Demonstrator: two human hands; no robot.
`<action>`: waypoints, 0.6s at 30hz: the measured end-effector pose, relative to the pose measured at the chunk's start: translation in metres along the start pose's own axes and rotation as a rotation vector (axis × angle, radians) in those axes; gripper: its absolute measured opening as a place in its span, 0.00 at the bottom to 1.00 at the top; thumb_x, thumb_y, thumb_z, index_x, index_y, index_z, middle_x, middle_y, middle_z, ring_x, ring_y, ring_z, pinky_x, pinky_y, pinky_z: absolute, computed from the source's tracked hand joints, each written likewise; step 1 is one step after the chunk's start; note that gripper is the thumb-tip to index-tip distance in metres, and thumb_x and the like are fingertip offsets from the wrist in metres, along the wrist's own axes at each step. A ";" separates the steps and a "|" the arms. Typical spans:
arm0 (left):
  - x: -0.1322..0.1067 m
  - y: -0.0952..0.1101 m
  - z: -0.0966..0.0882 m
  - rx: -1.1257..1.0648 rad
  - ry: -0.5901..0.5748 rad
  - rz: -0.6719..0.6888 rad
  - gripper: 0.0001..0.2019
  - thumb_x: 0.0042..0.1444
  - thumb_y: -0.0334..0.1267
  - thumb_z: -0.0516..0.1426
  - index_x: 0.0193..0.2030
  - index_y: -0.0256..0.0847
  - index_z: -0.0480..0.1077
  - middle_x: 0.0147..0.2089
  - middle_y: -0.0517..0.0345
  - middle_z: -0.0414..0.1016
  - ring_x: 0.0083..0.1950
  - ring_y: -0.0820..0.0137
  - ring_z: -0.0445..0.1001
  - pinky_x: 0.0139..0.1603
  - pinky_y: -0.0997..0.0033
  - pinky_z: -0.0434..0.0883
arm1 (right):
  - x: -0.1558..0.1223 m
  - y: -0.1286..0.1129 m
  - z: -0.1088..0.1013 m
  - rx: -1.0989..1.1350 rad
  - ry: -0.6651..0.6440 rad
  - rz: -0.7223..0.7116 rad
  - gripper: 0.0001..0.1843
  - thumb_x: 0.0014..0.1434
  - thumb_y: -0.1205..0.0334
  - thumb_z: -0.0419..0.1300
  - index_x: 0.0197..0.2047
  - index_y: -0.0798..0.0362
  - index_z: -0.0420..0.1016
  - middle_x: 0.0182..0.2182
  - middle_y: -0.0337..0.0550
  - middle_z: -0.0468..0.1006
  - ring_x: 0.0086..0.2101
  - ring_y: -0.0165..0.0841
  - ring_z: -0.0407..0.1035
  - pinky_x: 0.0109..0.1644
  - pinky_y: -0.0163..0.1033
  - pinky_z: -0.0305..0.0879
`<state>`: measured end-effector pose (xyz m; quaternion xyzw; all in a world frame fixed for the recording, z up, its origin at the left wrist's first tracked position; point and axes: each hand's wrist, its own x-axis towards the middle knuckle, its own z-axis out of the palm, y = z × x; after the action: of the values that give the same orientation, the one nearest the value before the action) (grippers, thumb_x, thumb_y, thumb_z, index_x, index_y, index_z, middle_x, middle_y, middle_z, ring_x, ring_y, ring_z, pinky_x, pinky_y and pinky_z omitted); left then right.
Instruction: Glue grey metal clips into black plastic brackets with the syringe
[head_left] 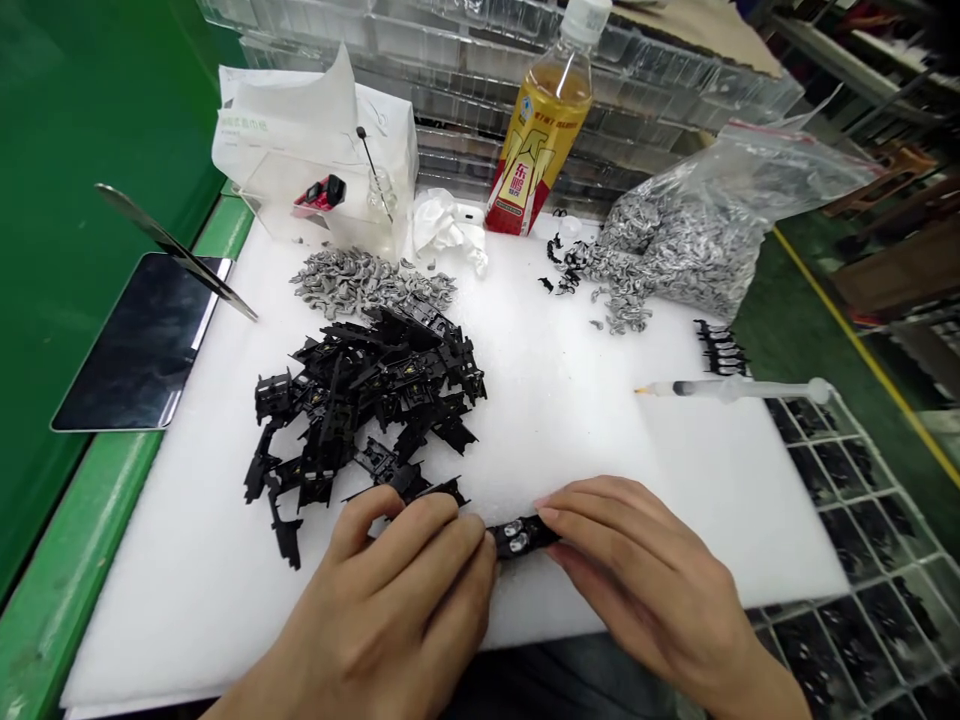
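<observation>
Head view: near the foam's front edge, the left hand (390, 600) and right hand (637, 570) grip a black plastic part (517, 538) from either end, fingers narrowly closed, apparently to steady it. Beyond, more black parts (360, 400) lie heaped on white foam (570, 400), within easy reach. A syringe (720, 389) rests rightward; silver scrap (360, 280) and a plastic bag (675, 240) sit farther back.
</observation>
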<state>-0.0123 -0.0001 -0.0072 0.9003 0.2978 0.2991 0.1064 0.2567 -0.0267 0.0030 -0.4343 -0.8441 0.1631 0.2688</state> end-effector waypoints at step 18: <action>0.001 0.000 0.002 0.010 0.018 -0.027 0.11 0.69 0.27 0.59 0.54 0.35 0.80 0.54 0.53 0.85 0.58 0.60 0.76 0.63 0.52 0.62 | 0.007 0.002 0.001 0.042 0.012 0.058 0.20 0.67 0.78 0.63 0.59 0.54 0.77 0.53 0.48 0.83 0.54 0.35 0.74 0.57 0.45 0.75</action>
<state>-0.0104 0.0010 -0.0083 0.8940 0.3124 0.3042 0.1031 0.2540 -0.0198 0.0038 -0.4539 -0.8259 0.1862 0.2779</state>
